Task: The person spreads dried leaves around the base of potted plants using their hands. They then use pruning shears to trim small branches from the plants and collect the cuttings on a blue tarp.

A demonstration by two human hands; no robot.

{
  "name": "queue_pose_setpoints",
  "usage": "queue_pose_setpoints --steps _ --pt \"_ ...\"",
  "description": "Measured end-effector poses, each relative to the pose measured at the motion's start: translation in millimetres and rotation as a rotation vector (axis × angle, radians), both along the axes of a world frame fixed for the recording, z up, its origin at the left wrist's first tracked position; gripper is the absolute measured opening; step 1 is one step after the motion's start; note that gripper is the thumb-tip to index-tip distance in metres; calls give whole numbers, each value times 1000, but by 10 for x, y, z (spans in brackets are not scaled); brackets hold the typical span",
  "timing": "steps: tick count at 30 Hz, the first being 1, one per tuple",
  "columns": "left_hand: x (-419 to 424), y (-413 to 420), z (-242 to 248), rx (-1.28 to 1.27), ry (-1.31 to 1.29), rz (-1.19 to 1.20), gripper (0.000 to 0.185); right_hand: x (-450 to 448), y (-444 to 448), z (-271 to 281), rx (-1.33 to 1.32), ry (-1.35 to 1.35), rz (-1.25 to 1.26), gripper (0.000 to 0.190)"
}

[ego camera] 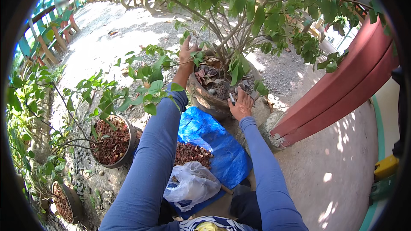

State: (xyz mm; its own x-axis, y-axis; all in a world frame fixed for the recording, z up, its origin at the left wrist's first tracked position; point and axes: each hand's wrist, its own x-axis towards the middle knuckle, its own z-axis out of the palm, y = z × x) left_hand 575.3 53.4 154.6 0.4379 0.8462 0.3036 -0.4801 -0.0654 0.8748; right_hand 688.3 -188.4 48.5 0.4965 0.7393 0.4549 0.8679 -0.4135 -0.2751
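Note:
A large round plant pot [205, 101] stands before me, holding a leafy shrub [236, 38] with several thin stems. Dry leaves, stones and dark soil [220, 89] cover its top. My left hand [188, 53] is at the pot's far left side, its fingers apart near the branches; leaves partly cover the wrist. At the right front rim, my right hand [242, 104] is closed around a small hand tool [232, 98] with a shiny metal part. Most of that tool is hidden by the fingers and the soil.
Below the pot lies a blue tarp [208, 131] with reddish-brown mulch [192, 155] and a white plastic bag [192, 183]. Pots of similar mulch, one larger [131, 141] and one smaller [75, 203], stand left. A red post [327, 96] slants close by on the right.

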Motion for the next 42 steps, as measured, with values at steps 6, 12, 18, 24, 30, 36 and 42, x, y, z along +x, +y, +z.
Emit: queue_pose_setpoints --steps 6,12,18,24,30,36,42 --pt "194 197 129 48 243 -11 33 38 12 -22 -12 30 10 67" --pt "-517 302 -10 -17 31 -35 18 30 12 -30 -7 34 3 67" --pt "-1971 400 -577 -283 -398 -4 17 -9 27 164 -214 115 -56 66" --pt "-2931 55 -653 -113 134 47 35 -204 -9 426 -251 227 -112 56" --pt "-2280 -786 146 438 1412 -482 40 -559 -231 675 -40 1069 57 55" --pt "-1235 -1162 640 530 717 -158 33 -1025 -576 1147 188 1908 204 41" --pt "-383 -236 833 307 585 427 39 -1183 -643 1430 362 2180 489 32"
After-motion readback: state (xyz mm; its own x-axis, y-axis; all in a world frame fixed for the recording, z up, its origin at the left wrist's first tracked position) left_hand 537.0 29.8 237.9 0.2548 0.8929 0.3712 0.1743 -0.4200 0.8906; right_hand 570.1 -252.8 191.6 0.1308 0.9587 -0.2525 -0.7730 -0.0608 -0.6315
